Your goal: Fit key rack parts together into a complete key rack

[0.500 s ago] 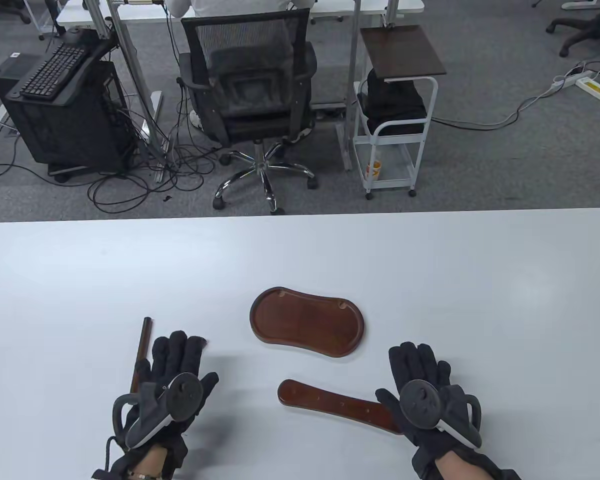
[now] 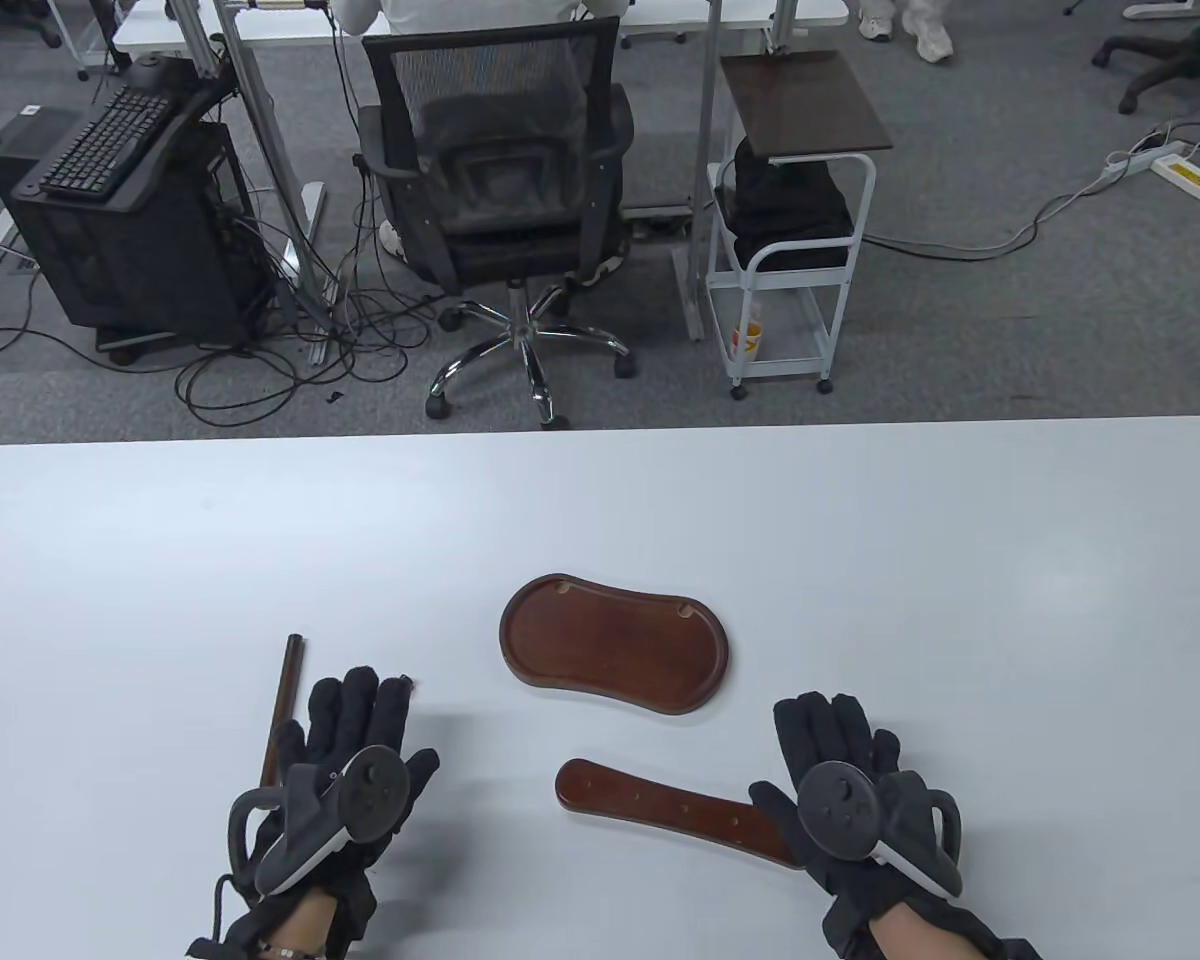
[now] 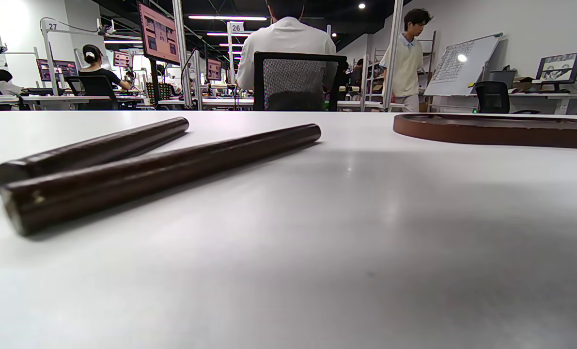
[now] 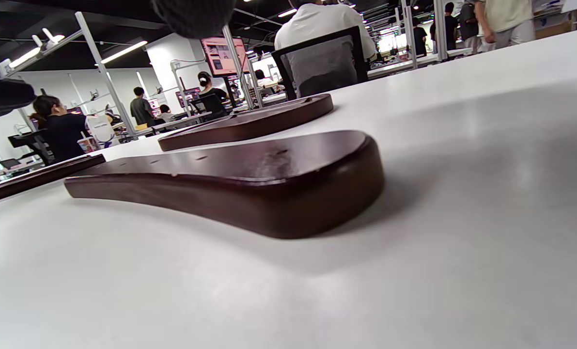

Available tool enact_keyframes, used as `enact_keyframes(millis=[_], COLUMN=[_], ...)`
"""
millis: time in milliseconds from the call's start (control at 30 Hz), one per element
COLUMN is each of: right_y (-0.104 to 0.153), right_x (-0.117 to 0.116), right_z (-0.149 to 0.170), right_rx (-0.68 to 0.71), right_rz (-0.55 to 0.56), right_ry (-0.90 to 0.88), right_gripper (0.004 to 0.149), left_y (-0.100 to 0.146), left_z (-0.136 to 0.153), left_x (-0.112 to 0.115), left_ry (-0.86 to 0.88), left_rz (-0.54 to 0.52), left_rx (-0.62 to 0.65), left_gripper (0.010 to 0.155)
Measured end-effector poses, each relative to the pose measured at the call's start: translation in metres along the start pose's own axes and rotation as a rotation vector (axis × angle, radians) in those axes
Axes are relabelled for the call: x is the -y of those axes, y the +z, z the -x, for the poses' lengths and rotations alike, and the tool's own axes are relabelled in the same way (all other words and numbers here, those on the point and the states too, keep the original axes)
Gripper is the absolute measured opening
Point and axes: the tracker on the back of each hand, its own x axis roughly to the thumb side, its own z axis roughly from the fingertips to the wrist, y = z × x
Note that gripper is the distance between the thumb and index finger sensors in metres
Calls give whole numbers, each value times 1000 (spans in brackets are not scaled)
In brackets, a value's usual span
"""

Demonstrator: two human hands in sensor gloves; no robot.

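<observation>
A dark wooden kidney-shaped base (image 2: 615,643) lies at the table's middle. A flat wooden bar with small holes (image 2: 660,800) lies nearer me; its right end is hidden under my right hand (image 2: 830,745), which lies flat, palm down, fingers spread. My left hand (image 2: 355,720) lies flat over two dark rods; one rod (image 2: 285,700) shows beside it. In the left wrist view both rods (image 3: 162,169) lie loose on the table, with the base (image 3: 496,128) behind them. The right wrist view shows the bar (image 4: 249,179), the base (image 4: 249,123) and a fingertip (image 4: 194,14) above.
The white table (image 2: 860,560) stretches far and wide around the parts. Beyond its far edge stand an office chair (image 2: 500,190), a computer tower (image 2: 130,230) and a small white cart (image 2: 790,230) on the floor.
My right hand has slid slightly toward me. The left hand and the wooden parts have not moved.
</observation>
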Motion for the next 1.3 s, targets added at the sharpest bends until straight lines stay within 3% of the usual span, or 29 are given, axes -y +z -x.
enact_keyframes(millis=[400, 667, 1067, 1300], right_y=[1, 0, -1, -2], right_x=[-5, -27, -39, -39], right_z=[-10, -25, -34, -35], right_rx=[91, 206, 216, 199], right_rz=[-38, -182, -242, -257], right_ry=[40, 144, 261, 264], right_gripper=[71, 78, 78, 71], left_y=[0, -1, -1, -2], left_z=[-1, -2, -2, -3], left_x=[0, 2, 4, 9], left_ry=[2, 1, -2, -8], left_rz=[1, 10, 32, 61], left_rx=[0, 1, -12, -14], left_gripper=[74, 74, 73, 73])
